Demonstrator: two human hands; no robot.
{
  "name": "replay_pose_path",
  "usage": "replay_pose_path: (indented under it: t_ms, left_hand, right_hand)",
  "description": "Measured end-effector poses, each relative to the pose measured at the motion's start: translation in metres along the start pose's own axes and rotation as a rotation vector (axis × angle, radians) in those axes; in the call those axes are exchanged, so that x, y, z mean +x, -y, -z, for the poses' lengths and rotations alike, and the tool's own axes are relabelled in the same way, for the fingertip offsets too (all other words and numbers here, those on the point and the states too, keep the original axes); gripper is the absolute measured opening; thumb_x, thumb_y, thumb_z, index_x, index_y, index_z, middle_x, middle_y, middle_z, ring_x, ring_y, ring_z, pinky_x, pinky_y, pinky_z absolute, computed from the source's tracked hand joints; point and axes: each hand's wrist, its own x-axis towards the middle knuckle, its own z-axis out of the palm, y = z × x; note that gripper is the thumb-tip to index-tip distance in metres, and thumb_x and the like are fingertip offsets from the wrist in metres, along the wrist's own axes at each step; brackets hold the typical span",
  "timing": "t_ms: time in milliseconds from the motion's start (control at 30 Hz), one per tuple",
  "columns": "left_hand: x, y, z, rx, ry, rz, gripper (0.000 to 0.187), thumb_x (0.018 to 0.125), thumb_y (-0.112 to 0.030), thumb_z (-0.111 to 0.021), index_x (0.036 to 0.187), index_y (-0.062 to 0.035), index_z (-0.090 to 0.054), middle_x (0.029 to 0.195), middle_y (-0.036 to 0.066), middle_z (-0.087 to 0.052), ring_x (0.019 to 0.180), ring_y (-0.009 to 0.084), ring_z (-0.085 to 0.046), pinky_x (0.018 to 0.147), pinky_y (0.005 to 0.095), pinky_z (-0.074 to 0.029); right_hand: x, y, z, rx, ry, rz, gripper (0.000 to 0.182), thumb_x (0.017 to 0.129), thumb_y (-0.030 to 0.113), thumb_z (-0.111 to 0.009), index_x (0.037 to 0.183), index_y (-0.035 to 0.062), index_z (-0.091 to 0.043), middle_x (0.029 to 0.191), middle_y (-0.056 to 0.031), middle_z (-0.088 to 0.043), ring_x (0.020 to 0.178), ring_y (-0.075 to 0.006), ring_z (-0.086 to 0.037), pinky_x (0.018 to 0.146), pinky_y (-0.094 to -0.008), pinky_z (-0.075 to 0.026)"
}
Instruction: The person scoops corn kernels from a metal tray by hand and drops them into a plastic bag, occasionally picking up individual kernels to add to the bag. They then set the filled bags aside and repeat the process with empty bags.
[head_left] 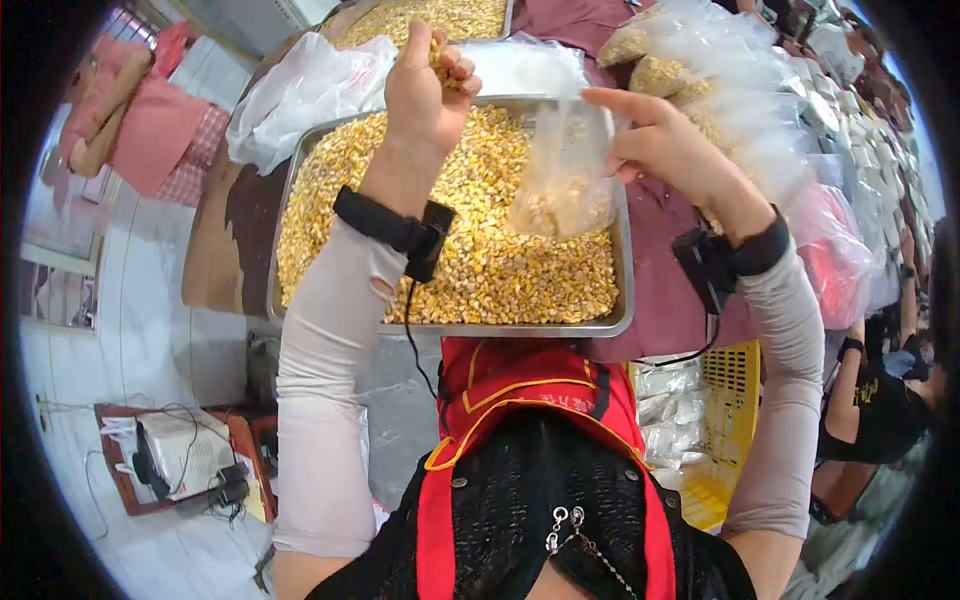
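Note:
A metal tray (622,270) full of yellow and pale corn kernels (480,270) lies in front of me. My left hand (425,90) is raised over the tray's far side, fingers curled around some of the kernels. On the right part of the tray is a clear plastic bag (560,165) with a few kernels in its bottom. At the bag's upper right edge, my right hand (660,140) has its index finger stretched along the opening. Its other fingers are bent and appear to grip the bag's side; the exact contact is hard to see.
Another kernel tray (440,18) stands beyond, with crumpled plastic (310,95) at the left. Filled bags (690,80) are piled at the right. A yellow crate (735,400) holding packets stands below the table. Other people (150,130) are at the left and right edges.

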Motion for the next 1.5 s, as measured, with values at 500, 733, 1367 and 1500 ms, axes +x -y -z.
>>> replay_pose_path:
  t_ms: [500,733,1367,1500]
  left_hand:
    - [-0.02,0.108,0.116,2.038,0.551,-0.29,0.024,0.079,-0.017,-0.051,0.1,-0.0079,-0.06,0.094,0.011,-0.06,0.084,0.0292,-0.057,0.074,0.0407,-0.045]
    - [-0.057,0.072,0.124,2.153,0.967,-0.447,0.016,0.078,-0.017,-0.056,0.091,-0.0087,-0.054,0.079,0.007,-0.053,0.076,0.0244,-0.057,0.057,0.0328,-0.047]
    - [-0.009,-0.013,0.014,-0.256,0.052,0.227,0.022,0.091,-0.03,-0.048,0.083,-0.0097,-0.046,0.069,0.0,-0.043,0.055,0.0092,-0.036,0.048,0.0206,-0.03]
    - [-0.016,-0.002,-0.032,-0.365,0.178,0.347,0.023,0.091,-0.032,-0.047,0.086,-0.0106,-0.044,0.066,0.0,-0.042,0.056,0.0103,-0.037,0.049,0.0215,-0.031]
  right_hand:
    - [-0.002,0.0,0.013,0.094,0.006,-0.016,0.053,0.075,0.001,-0.044,0.128,-0.002,-0.041,0.071,-0.0042,-0.057,0.059,-0.0073,-0.051,0.056,-0.0192,-0.043]
    - [-0.006,-0.004,0.01,0.11,0.04,-0.047,0.054,0.074,0.001,-0.043,0.128,-0.0011,-0.042,0.07,-0.0028,-0.056,0.059,-0.0068,-0.051,0.057,-0.0195,-0.043]
    - [0.013,0.003,-0.017,0.065,0.166,0.005,0.057,0.074,0.002,-0.049,0.13,0.0016,-0.04,0.073,-0.0042,-0.06,0.057,-0.0065,-0.053,0.056,-0.0189,-0.043]
    - [0.014,0.01,-0.022,0.014,0.165,0.014,0.058,0.073,0.002,-0.05,0.13,0.0015,-0.039,0.071,-0.006,-0.061,0.056,-0.0095,-0.053,0.056,-0.0201,-0.044]
